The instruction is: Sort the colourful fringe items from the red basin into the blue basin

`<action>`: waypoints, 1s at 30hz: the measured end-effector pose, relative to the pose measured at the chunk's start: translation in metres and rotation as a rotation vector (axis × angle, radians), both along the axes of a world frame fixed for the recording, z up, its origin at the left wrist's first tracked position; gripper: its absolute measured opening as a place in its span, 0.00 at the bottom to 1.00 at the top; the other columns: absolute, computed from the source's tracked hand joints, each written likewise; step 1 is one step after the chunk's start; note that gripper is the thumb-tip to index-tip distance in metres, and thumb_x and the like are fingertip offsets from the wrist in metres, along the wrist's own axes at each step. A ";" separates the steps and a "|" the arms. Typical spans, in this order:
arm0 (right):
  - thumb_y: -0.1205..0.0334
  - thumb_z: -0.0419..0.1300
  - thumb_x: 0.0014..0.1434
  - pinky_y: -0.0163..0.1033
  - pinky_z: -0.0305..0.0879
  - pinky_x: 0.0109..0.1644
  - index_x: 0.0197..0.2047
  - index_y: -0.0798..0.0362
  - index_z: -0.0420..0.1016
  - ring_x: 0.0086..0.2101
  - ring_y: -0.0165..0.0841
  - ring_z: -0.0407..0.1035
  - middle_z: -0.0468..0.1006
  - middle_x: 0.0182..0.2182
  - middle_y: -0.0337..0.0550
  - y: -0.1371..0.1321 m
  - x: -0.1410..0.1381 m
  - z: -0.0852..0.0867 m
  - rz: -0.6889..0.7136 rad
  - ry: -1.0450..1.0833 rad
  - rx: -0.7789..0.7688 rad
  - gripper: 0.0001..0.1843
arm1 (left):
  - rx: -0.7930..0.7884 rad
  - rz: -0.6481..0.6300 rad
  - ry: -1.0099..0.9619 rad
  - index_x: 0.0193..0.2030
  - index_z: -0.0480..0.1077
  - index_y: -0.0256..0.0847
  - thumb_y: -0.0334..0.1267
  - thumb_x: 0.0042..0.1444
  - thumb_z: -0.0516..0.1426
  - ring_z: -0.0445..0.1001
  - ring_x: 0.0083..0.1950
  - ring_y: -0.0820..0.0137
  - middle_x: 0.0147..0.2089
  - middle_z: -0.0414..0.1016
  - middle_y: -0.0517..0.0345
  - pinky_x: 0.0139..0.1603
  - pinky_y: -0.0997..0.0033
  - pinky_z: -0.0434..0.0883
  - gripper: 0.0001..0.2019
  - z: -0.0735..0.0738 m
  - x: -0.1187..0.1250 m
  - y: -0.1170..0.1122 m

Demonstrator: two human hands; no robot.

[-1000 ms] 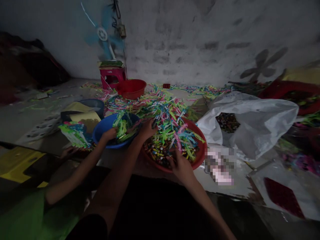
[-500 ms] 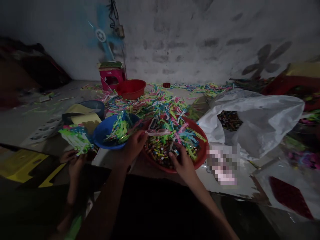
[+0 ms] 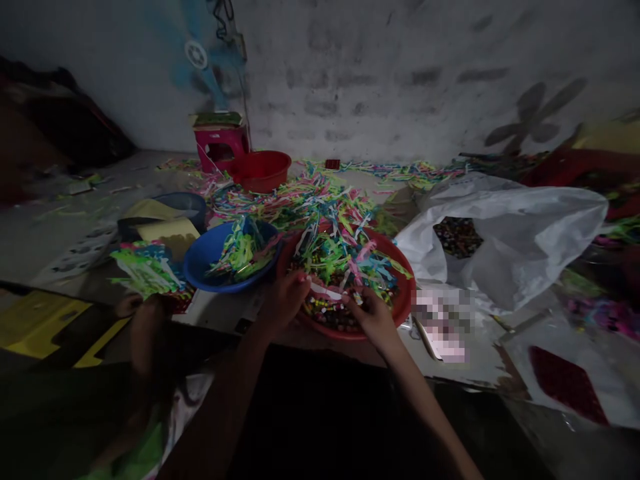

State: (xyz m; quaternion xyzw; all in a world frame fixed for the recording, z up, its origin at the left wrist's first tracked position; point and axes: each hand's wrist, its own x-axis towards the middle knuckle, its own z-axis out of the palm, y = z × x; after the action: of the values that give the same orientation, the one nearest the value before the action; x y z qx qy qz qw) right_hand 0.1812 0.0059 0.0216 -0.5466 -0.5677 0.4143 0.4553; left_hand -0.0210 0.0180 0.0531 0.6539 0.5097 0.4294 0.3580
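Note:
Between my two hands a pale strip (image 3: 326,291) is stretched over a red basin (image 3: 400,313). Its left end is pinched in my left hand (image 3: 286,300), at the basin's front left. My right hand (image 3: 371,316) has thumb and finger closed at the strip's right end, low over the front right. Small multicoloured pieces (image 3: 325,308), like beads or capsules, fill the bottom of the basin. Green, blue, pink and white strips (image 3: 345,250) lie heaped over its back part. My fingers partly hide both ends of the held strip.
A blue basin (image 3: 193,270) with more strips stands to the left, near another person's hands (image 3: 145,317) beside a green bundle (image 3: 147,270). On the right is a white sack (image 3: 530,220) with small dark pieces inside. A fan (image 3: 196,55) stands behind on a pink stool (image 3: 207,150).
Both my hands have come closer together and lower over the basin, with the strip drawn down between them. The other person's hands have dropped slightly away from the green bundle.

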 end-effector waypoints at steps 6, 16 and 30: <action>0.47 0.57 0.54 0.35 0.61 0.29 0.33 0.54 0.69 0.26 0.32 0.65 0.72 0.25 0.39 0.002 0.000 0.003 0.119 -0.126 0.004 0.17 | -0.250 -0.182 -0.418 0.56 0.62 0.41 0.46 0.51 0.59 0.76 0.43 0.63 0.45 0.75 0.51 0.43 0.62 0.74 0.26 -0.029 0.040 0.007; 0.55 0.44 0.65 0.40 0.65 0.40 0.43 0.53 0.62 0.35 0.36 0.69 0.74 0.35 0.47 -0.021 -0.007 -0.001 0.008 -0.391 0.310 0.12 | -0.419 0.001 -0.767 0.50 0.60 0.41 0.43 0.44 0.65 0.78 0.38 0.63 0.40 0.78 0.52 0.42 0.59 0.76 0.28 -0.027 0.037 0.018; 0.54 0.53 0.61 0.38 0.65 0.37 0.37 0.52 0.65 0.32 0.34 0.70 0.75 0.31 0.43 -0.021 -0.015 -0.004 -0.047 -0.394 0.330 0.10 | -0.431 0.009 -0.715 0.51 0.58 0.43 0.41 0.45 0.65 0.78 0.40 0.62 0.41 0.78 0.54 0.41 0.57 0.77 0.28 -0.024 0.043 0.011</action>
State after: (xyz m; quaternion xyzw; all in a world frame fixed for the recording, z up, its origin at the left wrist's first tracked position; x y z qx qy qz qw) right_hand 0.1658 -0.0150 0.0180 -0.5482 -0.6924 0.1911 0.4284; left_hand 0.0216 0.0293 0.0291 0.3716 0.4345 0.5146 0.6390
